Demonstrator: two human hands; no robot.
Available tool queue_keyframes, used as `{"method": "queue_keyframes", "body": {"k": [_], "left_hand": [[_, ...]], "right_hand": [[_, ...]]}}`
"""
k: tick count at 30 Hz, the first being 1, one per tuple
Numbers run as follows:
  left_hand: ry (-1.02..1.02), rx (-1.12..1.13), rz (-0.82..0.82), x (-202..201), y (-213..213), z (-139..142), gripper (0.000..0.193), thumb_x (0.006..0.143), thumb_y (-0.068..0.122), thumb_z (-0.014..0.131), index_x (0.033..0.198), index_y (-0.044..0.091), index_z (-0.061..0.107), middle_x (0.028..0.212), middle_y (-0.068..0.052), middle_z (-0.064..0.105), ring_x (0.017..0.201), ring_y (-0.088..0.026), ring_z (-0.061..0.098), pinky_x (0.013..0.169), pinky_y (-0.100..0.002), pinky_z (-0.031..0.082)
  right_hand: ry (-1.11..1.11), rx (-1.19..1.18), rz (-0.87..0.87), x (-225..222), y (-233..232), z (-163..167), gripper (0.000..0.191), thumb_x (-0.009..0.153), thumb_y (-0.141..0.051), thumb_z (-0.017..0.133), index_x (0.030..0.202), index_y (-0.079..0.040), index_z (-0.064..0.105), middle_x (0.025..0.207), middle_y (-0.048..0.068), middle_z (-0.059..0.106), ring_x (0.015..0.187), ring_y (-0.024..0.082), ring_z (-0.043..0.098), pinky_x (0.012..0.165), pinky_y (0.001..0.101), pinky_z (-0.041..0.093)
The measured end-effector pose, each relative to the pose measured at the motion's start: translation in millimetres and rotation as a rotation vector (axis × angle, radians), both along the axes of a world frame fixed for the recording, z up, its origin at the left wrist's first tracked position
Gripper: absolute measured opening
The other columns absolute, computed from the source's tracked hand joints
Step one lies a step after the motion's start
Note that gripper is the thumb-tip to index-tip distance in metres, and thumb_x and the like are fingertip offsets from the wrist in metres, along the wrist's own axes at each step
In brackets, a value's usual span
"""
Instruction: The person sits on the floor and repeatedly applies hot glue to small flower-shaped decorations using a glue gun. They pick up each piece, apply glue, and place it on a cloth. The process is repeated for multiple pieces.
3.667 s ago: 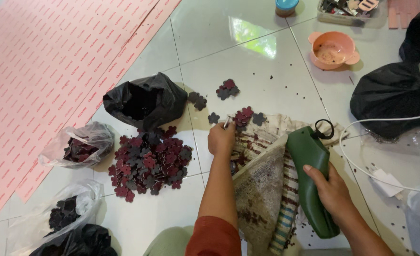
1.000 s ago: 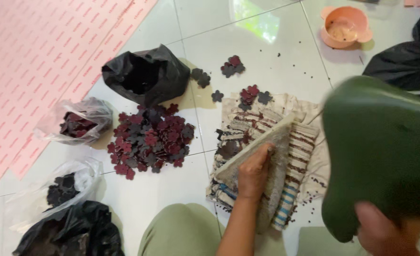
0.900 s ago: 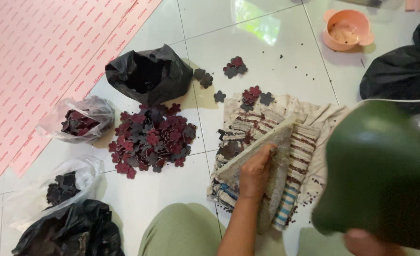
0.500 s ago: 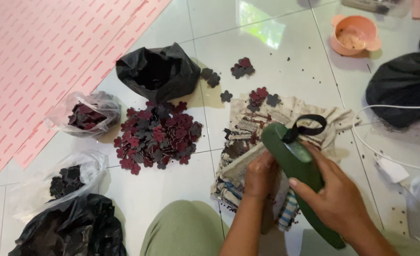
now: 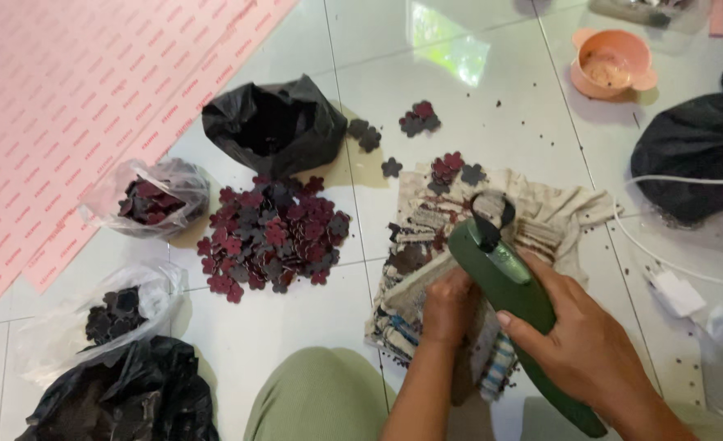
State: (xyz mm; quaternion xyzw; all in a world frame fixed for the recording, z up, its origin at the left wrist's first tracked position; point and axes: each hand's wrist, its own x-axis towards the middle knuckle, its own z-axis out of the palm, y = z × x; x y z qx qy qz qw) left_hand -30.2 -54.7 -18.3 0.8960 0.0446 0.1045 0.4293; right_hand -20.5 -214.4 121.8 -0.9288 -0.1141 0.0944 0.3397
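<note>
White tiled floor (image 5: 459, 106), strewn with bags of dark red and black flower-shaped cut-outs.

A long dark green handheld tool (image 5: 513, 298) is gripped in the closed right hand (image 5: 582, 347) over a striped cloth-wrapped pad (image 5: 427, 286), which is pressed by the curled left hand (image 5: 447, 306). Cut-outs are held in two clear plastic bags (image 5: 145, 200); an open black plastic bag (image 5: 276, 126) lies beside the loose pile (image 5: 272, 237). Brownish residue is seen in the orange plastic bowl (image 5: 611, 69).
</note>
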Motion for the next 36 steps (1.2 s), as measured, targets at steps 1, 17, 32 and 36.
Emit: {"method": "queue_keyframes", "body": {"k": [1,17,32,36], "left_hand": [[0.003,0.01,0.016,-1,-1,1,0.016,0.096,0.008,0.071,0.111,0.011,0.07,0.108,-0.015,0.076,0.101,-0.035,0.074,0.087,-0.043,0.059],[-0.115,-0.123,0.037,-3,-5,8,0.028,0.089,0.003,0.071,0.116,0.008,0.071,0.106,-0.018,0.075,0.094,-0.039,0.073,0.078,-0.046,0.058],[-0.153,-1.058,0.383,9,-5,-3,0.021,0.102,0.01,0.06,0.12,0.007,0.07,0.109,-0.01,0.077,0.101,-0.008,0.074,0.09,-0.024,0.058],[-0.117,-0.657,0.487,1,2,10,0.019,0.101,0.012,0.064,0.118,0.008,0.072,0.102,-0.011,0.073,0.094,-0.02,0.067,0.085,-0.034,0.055]], "right_hand": [[0.067,-0.041,-0.029,1,-1,3,0.086,0.078,-0.037,0.077,0.155,-0.013,0.049,0.128,0.018,0.066,0.097,0.034,0.069,0.085,0.0417,0.053],[-0.025,0.172,-0.058,-8,-22,-50,0.077,0.078,-0.034,0.074,0.146,-0.007,0.051,0.124,0.021,0.065,0.107,0.039,0.067,0.09,0.0444,0.052],[0.169,-0.317,-0.023,-9,-42,-54,0.09,0.076,-0.054,0.075,0.154,-0.022,0.042,0.119,0.015,0.067,0.108,0.028,0.067,0.088,0.0413,0.055],[0.25,0.163,-0.294,-1,-64,-79,0.071,0.082,-0.045,0.073,0.141,-0.008,0.059,0.109,0.022,0.074,0.087,0.032,0.071,0.078,0.0435,0.055]]}}
